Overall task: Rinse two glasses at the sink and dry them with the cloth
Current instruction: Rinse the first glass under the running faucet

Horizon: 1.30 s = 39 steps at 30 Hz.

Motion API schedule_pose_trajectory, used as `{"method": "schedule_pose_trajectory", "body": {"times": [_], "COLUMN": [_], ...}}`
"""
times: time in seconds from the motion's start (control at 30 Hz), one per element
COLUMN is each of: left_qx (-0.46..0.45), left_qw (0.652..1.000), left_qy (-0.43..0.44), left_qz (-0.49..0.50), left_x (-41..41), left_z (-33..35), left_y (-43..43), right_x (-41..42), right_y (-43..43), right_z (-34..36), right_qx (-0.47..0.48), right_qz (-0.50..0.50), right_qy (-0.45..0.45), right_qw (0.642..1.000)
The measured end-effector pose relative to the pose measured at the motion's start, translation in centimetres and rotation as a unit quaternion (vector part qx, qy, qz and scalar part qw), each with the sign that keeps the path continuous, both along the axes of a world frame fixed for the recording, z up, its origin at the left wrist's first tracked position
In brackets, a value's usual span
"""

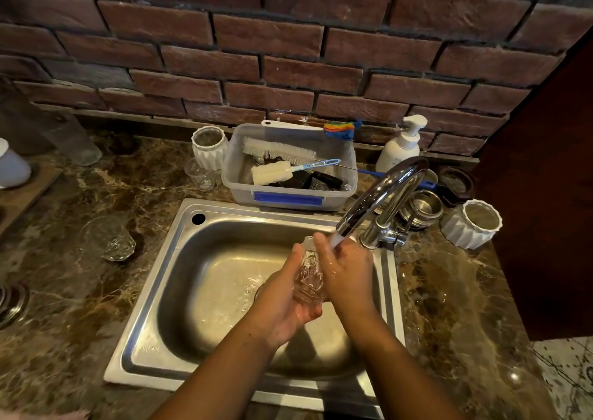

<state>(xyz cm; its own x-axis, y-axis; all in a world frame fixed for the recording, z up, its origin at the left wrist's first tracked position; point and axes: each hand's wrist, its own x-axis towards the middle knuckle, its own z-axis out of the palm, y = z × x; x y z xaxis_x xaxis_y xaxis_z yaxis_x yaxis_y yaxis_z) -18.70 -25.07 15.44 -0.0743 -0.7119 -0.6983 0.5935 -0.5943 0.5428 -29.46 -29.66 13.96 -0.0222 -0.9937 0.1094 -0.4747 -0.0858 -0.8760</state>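
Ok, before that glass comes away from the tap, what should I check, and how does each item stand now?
1. Grip on the glass: ok, the left hand and right hand both hold it over the sink.
2. Water from the faucet reaching the glass: ok.
3. The second glass waiting on the counter, left of the sink: ok.
4. Whether that second glass is already rinsed: cannot tell.
5. A cloth within reach: cannot tell, none plainly in view.

light: dim, warm | glare: faucet (pixel 382 191) – sink (pixel 167 259) rim | edges: bowed, soft – corners dark
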Motion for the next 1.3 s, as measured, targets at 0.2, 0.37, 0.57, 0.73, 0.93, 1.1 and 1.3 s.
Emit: {"method": "schedule_pose_trajectory", "body": {"times": [0.2, 0.37, 0.57, 0.73, 0.93, 1.1, 1.3], "left_qx": [0.032, 0.038, -0.199, -0.155, 0.006, -0.170, -0.007], "left_qw": [0.989, 0.988, 0.943, 0.966, 0.993, 0.969, 0.998], "left_qy": [0.049, 0.053, -0.259, -0.206, -0.093, -0.176, -0.067], "left_qz": [0.137, 0.138, 0.063, -0.013, -0.078, 0.015, -0.019], "left_x": [-1.1, 0.4, 0.5, 0.8, 1.6, -0.1, 1.7], "left_z": [0.7, 0.5, -0.8, -0.8, 0.1, -1.7, -0.7], "left_y": [-0.5, -1.1, -1.2, -1.6, -2.9, -1.3, -2.0], "right_x": [0.6, 0.6, -0.1, -1.8, -3.0, -1.5, -1.6], "right_y": [0.4, 2.4, 2.7, 2.3, 2.2, 1.6, 1.6], "right_z": [0.6, 1.2, 1.9, 1.6, 0.6, 1.5, 1.7], "right_qx": [-0.061, -0.048, 0.109, 0.072, 0.074, 0.129, 0.040], "right_qz": [0.037, 0.125, 0.165, 0.213, 0.250, 0.197, 0.275], "right_qy": [0.044, 0.084, -0.119, -0.113, -0.039, -0.093, 0.074], "right_qw": [0.997, 0.987, 0.973, 0.968, 0.965, 0.968, 0.958]}}
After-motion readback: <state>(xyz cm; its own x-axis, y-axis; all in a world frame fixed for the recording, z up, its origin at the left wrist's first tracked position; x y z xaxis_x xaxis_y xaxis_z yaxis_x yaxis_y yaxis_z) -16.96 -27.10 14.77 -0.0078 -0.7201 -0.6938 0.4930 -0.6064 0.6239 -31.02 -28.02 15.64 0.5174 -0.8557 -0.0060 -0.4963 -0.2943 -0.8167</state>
